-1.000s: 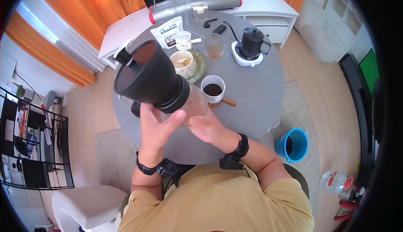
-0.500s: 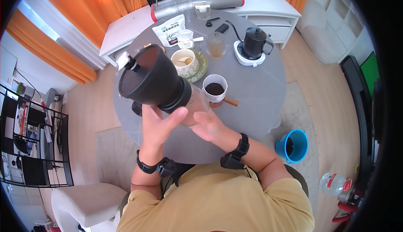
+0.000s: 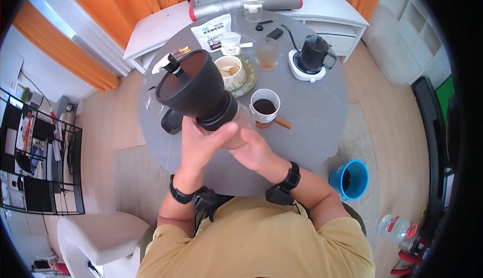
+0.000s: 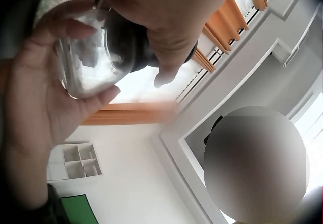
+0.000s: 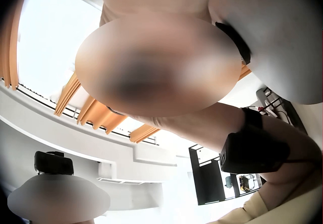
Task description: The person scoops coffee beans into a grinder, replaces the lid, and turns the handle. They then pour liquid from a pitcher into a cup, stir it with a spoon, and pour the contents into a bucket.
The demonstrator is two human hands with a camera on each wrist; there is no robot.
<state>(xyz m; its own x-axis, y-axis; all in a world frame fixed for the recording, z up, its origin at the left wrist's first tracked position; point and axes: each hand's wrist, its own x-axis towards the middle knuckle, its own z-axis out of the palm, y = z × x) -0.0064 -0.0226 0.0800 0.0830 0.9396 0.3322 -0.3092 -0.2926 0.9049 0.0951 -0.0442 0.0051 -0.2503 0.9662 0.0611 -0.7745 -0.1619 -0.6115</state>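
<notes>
A manual coffee grinder (image 3: 193,87) with a black funnel-shaped top is held tilted over the near side of the table, its top leaning to the left. My left hand (image 3: 201,142) grips it around the black collar, thumb toward the jar. The clear glass jar (image 4: 91,57) at its lower end is in my right hand (image 3: 255,152), whose fingers wrap the glass in the left wrist view. Just beyond the jar stands a white cup (image 3: 264,99) with dark coffee grounds inside, a wooden handle (image 3: 283,123) beside its base. In the right wrist view a blurred patch hides the hands' work.
On the round grey table (image 3: 307,117) are a patterned bowl (image 3: 230,79) with a spoon, a white filter bag (image 3: 210,32), a glass of amber liquid (image 3: 266,54) and a black kettle (image 3: 313,54) on a white base. A blue bin (image 3: 349,180) stands on the floor at right.
The view has shifted, so the tabletop things appear farther right. The grinder and both hands also appear a little farther right, with the grips unchanged.
</notes>
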